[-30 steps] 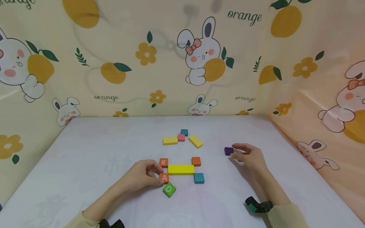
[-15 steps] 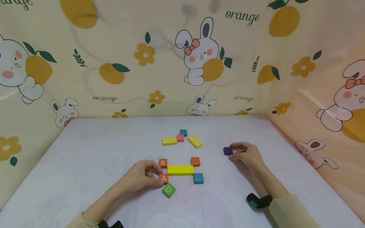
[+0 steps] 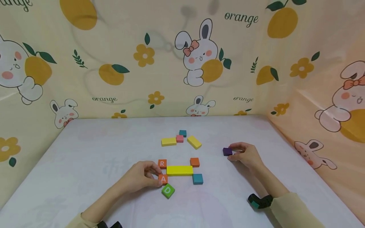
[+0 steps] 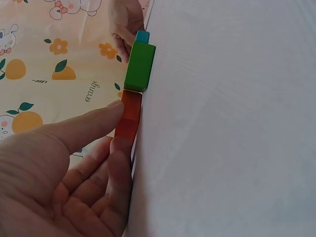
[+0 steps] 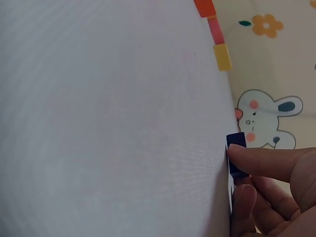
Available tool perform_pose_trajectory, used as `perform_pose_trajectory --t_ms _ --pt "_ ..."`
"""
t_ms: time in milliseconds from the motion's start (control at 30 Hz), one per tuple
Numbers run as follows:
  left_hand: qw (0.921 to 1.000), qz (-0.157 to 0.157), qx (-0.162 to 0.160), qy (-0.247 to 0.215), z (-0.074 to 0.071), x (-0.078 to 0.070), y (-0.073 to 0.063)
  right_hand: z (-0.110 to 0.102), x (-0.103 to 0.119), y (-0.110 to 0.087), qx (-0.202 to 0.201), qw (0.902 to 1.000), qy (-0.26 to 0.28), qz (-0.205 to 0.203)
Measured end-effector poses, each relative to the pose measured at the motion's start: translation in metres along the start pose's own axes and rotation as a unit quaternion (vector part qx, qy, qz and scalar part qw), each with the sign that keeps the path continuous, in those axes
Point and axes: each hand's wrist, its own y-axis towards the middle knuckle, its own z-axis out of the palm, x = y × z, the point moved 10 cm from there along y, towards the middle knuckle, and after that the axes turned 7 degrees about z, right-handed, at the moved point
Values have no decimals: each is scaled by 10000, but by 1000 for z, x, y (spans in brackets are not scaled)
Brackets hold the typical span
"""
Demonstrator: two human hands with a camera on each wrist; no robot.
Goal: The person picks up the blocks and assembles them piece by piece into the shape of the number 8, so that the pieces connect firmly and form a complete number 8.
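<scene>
Thumb and fingers of my left hand point(image 3: 139, 177) pinch an orange block marked A point(image 3: 163, 179). This block lies near the left end of a long yellow block point(image 3: 179, 171), below an orange R block point(image 3: 162, 163). A green D block point(image 3: 168, 191) sits turned at an angle just below it. Off to the right, my right hand point(image 3: 248, 155) pinches a purple block point(image 3: 227, 152) at its right side, on the table. In the right wrist view the thumb and a finger press the dark block point(image 5: 236, 140) from opposite sides.
An orange block point(image 3: 195, 162) and a teal block point(image 3: 198, 179) flank the yellow block's right end. Farther back lie two yellow blocks point(image 3: 169, 142), a pink block point(image 3: 179, 138) and a small teal block point(image 3: 182, 133). A printed cloth wall point(image 3: 168, 69) borders the white table point(image 3: 99, 142).
My right hand has edged slightly left, its fingers closer about the purple block. The left hand stays at the A block. The head view has shifted a little.
</scene>
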Motion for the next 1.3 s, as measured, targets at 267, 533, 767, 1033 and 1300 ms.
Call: perform_pose_trajectory --t_ms 267,533,767,1033,1300 --pt "10000 7 34 -61 1 0 1 0 -1 1 -70 9999 -106 25" --pt "9998 -172 19 131 -1 7 1 3 0 -2 32 10000 -94 7" --pt "9998 -97 8 166 0 6 2 2 4 -6 113 9996 -235 -81" --pt "9999 -8 64 125 3 5 3 20 15 -42 124 9985 -115 520" --pt "9999 6 65 147 0 8 3 59 32 -89 156 9954 343 883"
